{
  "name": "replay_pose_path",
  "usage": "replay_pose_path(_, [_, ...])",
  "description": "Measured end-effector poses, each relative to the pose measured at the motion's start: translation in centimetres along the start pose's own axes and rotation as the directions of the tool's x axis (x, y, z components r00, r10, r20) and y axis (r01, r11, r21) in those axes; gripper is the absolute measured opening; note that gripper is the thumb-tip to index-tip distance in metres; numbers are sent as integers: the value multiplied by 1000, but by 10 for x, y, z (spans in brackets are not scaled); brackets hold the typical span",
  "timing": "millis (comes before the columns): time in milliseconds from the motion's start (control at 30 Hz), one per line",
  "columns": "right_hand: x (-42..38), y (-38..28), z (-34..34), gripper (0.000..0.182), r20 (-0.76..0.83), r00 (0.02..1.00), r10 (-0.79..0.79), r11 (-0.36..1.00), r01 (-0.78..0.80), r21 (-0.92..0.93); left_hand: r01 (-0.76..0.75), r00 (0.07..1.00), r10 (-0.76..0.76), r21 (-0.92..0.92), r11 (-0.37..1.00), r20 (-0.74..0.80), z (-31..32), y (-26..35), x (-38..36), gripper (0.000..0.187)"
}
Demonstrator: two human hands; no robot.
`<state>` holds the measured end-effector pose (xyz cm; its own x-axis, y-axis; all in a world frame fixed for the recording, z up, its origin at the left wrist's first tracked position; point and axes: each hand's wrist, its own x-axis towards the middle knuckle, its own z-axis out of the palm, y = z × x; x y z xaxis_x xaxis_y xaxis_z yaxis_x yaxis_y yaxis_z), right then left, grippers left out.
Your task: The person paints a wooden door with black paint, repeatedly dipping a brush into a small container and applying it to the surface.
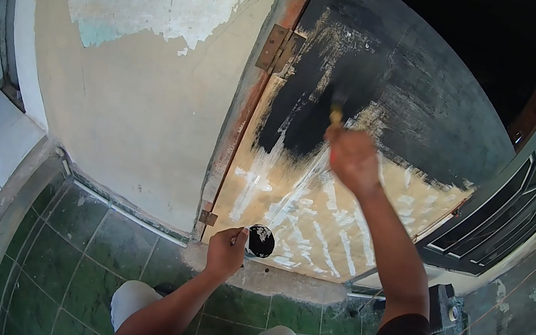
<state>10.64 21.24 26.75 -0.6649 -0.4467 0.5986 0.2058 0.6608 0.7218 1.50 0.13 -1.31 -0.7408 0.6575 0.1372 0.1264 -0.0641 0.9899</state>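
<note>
A paintbrush (336,116) is gripped in my right hand (355,160), its bristles blurred by motion against the door (413,200). Black paint covers the door's upper part in rough strokes, while the lower part is bare tan with white streaks. Low on the left, my left hand (226,250) is closed on the rim of a small can of black paint (261,241). The can is held in front of the door's bottom edge, and pale flecks show on the paint inside.
Hinges (276,48) join the door to a worn reddish frame (241,127). To the left is a wall (141,116) with peeling paint. A dark metal grille (512,203) stands at the right. Green tiles (120,235) cover the floor.
</note>
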Motion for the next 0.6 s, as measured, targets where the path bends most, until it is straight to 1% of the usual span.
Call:
replay_pose_path(67, [-29, -40, 18, 18, 45, 998, -43, 965, 29, 259, 5, 1000, -5, -5, 1000, -4, 0, 3, 0, 33])
replay_pose_path(133, [-36, -67, 19, 11, 207, 978, -40, 839, -80, 538, 5, 1000, -5, -14, 1000, -3, 1, 0, 0, 34])
replay_pose_path(167, [-36, -70, 16, 7, 380, 923, 58, 765, -285, 578, 3, 1000, -3, -20, 1000, -4, 1, 0, 1, 34])
replay_pose_path(200, [-31, -62, 17, 6, 381, 916, 127, 690, -357, 630, 9, 1000, -9, -16, 1000, 2, 0, 0, 1, 34])
replay_pose_path(267, [-12, -20, 26, 6, 395, 882, 255, 511, -470, 720, 19, 1000, -19, -10, 1000, 8, -1, 3, 2, 33])
replay_pose_path(333, [34, 30, 3, 6, 441, 799, 408, 557, -601, 573, 16, 1000, -16, 13, 1000, 2, -2, 6, 3, 33])
replay_pose_path(367, [50, 53, -5, 7, 400, 800, 447, 506, -595, 625, 14, 1000, -14, 27, 1000, 3, -3, 6, 2, 33])
replay_pose_path(400, [69, 68, -19, 9, 309, 826, 471, 600, -557, 574, 12, 1000, -12, 17, 1000, -1, -3, 5, 4, 33])
replay_pose_path(467, [104, 85, -48, 8, 157, 849, 505, 719, -515, 467, 12, 1000, -12, -6, 1000, -8, -1, 2, 5, 33])
replay_pose_path(500, [111, 88, -54, 9, 38, 882, 469, 799, -443, 408, 4, 1000, -4, 4, 1000, -6, 0, 3, 5, 33])
replay_pose_path(567, [117, 91, -59, 12, -187, 916, 354, 919, -304, 249, -13, 1000, 13, 27, 1000, 0, -2, 5, 5, 33])
replay_pose_path(600, [112, 87, -52, 15, -241, 949, 202, 972, -164, 166, 4, 1000, -4, 25, 1000, 4, -3, 6, 3, 33])
